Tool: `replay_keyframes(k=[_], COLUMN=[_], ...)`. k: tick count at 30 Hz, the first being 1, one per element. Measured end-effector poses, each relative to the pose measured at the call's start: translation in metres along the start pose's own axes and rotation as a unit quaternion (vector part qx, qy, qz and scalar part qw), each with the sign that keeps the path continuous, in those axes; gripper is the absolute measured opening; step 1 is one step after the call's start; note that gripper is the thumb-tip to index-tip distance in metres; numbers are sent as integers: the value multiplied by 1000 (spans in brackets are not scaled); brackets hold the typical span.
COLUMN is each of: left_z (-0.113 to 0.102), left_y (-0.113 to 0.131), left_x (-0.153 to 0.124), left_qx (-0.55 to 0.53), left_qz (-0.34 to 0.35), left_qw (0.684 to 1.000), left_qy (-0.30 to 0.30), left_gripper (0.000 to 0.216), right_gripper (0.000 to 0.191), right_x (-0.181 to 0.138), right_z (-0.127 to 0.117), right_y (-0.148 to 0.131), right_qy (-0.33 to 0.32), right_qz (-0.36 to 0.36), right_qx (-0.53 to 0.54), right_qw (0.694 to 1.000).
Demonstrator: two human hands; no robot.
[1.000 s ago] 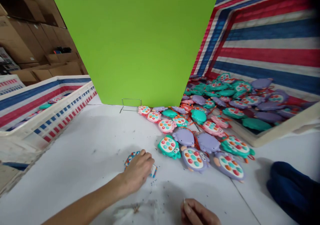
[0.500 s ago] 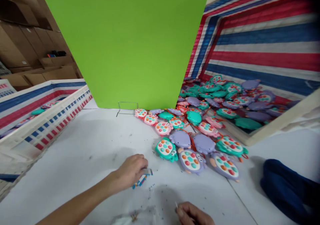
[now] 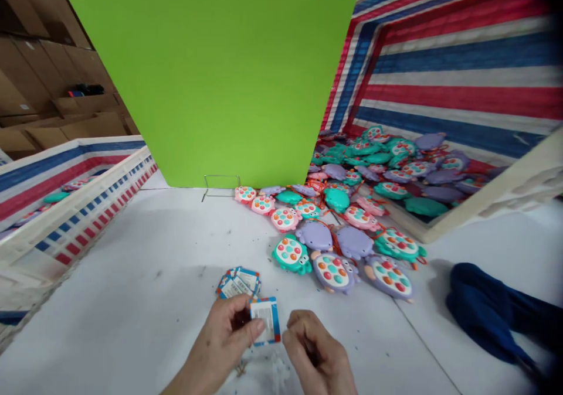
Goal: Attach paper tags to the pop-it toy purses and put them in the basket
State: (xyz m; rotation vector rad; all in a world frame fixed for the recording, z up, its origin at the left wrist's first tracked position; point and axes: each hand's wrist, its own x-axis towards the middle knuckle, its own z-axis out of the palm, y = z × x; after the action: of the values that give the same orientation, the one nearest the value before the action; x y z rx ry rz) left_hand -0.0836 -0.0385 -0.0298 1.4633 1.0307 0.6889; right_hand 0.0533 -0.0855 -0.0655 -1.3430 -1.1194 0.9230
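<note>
Left hand [image 3: 222, 333]: fingers and thumb pressed together, clamped on the left edge of a card tag [image 3: 265, 321]; something dark shows between them, too small to tell.
Right hand [image 3: 315, 348]: fingers [image 3: 299, 324] curled together, tips just beside the tag's right edge, apparently not touching it; whether they pinch anything small, cannot tell.
Held tag: upright in the left fingers, white centre, blue and red border, printing too small to read.
Under the fingers: a small metal-looking bit [image 3: 240, 369] and a crumpled clear plastic bag [image 3: 268, 373], both below the hands.
Beyond the left fingers: a loose stack of card tags [image 3: 237, 283] on the white table [image 3: 132, 254], with tiny specks scattered about.
Beyond the right fingers: turtle-shaped toys with coloured buttons [image 3: 333, 270], lying in a spread heap.
Far right of the fingers: dark blue cloth [image 3: 484, 307]; a crate [image 3: 497, 193] heaped with more toys.
Far left of the fingers: a second crate [image 3: 88, 201]; cardboard boxes [image 3: 44, 72].
Straight ahead: a green board [image 3: 206, 78], a wire stand [image 3: 220, 187] at its foot.
Step in hand, judged: one tag is up and being handled between the hands.
Next move, judged: calls for the right fingers to close on the tag's free edge.
</note>
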Motion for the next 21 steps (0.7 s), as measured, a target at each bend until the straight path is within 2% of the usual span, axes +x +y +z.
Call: replay_keyframes(k=[6, 13, 19, 21], left_z=[4, 5, 9, 8], left_y=[1, -4, -4, -5], left_x=[-6, -7, -13, -16], left_qx=[22, 81, 127, 90], left_qz=[-13, 20, 56, 46], left_qw=[1000, 996, 990, 995], left_qy=[9, 29, 9, -14], left_gripper=[30, 31, 27, 27], right_gripper=[28, 32, 29, 28], right_x=[-3, -5, -4, -5], right_z=[5, 7, 4, 2], right_y=[3, 2, 5, 5], right_qy=[0, -7, -16, -19], right_qz=[46, 72, 70, 67], right_qx=[33, 69, 65, 73], right_qw=[998, 995, 995, 995])
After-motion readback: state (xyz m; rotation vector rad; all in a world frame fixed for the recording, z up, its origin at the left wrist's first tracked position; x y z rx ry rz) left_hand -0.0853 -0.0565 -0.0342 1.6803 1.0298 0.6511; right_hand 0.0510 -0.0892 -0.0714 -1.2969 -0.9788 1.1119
